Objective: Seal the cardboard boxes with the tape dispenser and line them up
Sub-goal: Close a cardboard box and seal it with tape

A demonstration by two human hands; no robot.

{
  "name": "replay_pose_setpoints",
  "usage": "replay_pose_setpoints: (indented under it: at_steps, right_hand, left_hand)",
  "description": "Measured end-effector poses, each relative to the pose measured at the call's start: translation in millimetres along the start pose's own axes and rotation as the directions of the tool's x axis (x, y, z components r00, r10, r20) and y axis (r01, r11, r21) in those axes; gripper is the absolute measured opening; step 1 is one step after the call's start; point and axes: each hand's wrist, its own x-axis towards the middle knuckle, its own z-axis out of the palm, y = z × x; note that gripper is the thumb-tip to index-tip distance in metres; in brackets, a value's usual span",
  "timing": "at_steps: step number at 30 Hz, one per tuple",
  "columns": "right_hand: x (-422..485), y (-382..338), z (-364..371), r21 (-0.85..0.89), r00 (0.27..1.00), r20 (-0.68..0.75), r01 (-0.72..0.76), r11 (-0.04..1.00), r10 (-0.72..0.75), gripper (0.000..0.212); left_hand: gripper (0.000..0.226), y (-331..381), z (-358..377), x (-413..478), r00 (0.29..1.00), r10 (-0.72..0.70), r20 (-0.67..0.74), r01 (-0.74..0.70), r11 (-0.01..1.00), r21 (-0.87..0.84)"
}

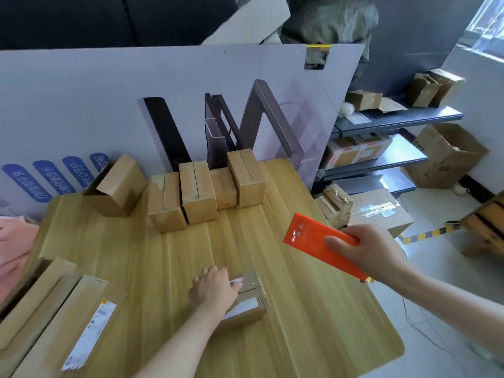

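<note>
My left hand (214, 289) lies flat on a small cardboard box (252, 301) near the table's front, pressing on its top, where clear tape and a white label show. My right hand (366, 251) is raised to the right of it and grips an orange tape dispenser (313, 236) by its lower end; the flat orange body points up and left. Further back, several small cardboard boxes (197, 192) stand side by side in a row. An open box (117, 186) lies tilted at the left end of that row.
The wooden table (313, 336) ends close on the right. Flat cardboard boxes with a white label (54, 323) lie at the front left. A large printed board (81, 105) stands behind the table. Dark shelves with boxes (381, 148) are at the right.
</note>
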Motion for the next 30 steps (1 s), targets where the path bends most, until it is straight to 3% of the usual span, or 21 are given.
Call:
replay_pose_setpoints:
  at_steps: [2,4,5,7,9,12,15,19,22,25,28,30]
  right_hand:
    - [-4,-6,-12,0.086,0.999,-0.018,0.031,0.996,-0.030,0.024]
    - [-7,-13,-20,0.182,0.997,-0.048,0.062,0.981,-0.054,0.018]
    - [-9,-17,-24,0.230,0.996,-0.065,0.077,0.970,-0.064,0.017]
    - [-9,-26,-31,0.287,0.988,-0.116,0.131,0.949,-0.102,0.018]
    - [-10,-37,-42,0.305,0.969,-0.190,0.210,0.929,-0.156,0.017]
    - [-13,-56,-63,0.360,0.921,-0.306,0.348,0.866,-0.243,0.019]
    - [-14,-73,-85,0.338,0.840,-0.433,0.489,0.804,-0.328,0.033]
    - [-10,-99,-119,0.278,0.734,-0.549,0.612,0.740,-0.401,0.035]
    - [-9,-122,-145,0.275,0.675,-0.584,0.686,0.673,-0.450,0.015]
    - [-6,-141,-167,0.214,0.608,-0.633,0.732,0.647,-0.479,0.015]
    - [-4,-156,-184,0.185,0.584,-0.650,0.742,0.644,-0.486,0.006]
    - [-1,-161,-190,0.155,0.551,-0.668,0.760,0.632,-0.499,0.026]
  left_hand:
    - [0.041,-1,-12,2,0.996,-0.080,0.027,0.083,0.987,-0.140]
    - [0.037,11,-40,6,0.998,-0.059,0.019,0.061,0.905,-0.422]
    - [0.033,22,-63,6,1.000,-0.021,0.003,0.018,0.803,-0.596]
    - [0.024,45,-123,-1,0.997,0.066,-0.032,-0.060,0.479,-0.876]
    - [0.029,63,-187,-18,0.981,0.180,-0.076,-0.116,0.226,-0.967]
    - [0.041,75,-258,-45,0.936,0.301,-0.185,-0.212,0.061,-0.975]
    - [0.043,78,-301,-65,0.889,0.368,-0.272,-0.305,0.031,-0.952]
    - [0.035,79,-347,-83,0.846,0.364,-0.391,-0.417,-0.005,-0.909]
    - [0.032,75,-376,-92,0.826,0.334,-0.455,-0.473,-0.030,-0.880]
    - [0.032,69,-401,-99,0.786,0.304,-0.538,-0.556,-0.033,-0.830]
    - [0.040,63,-422,-103,0.727,0.303,-0.615,-0.651,0.020,-0.759]
    - [0.037,59,-431,-107,0.703,0.296,-0.647,-0.689,0.056,-0.723]
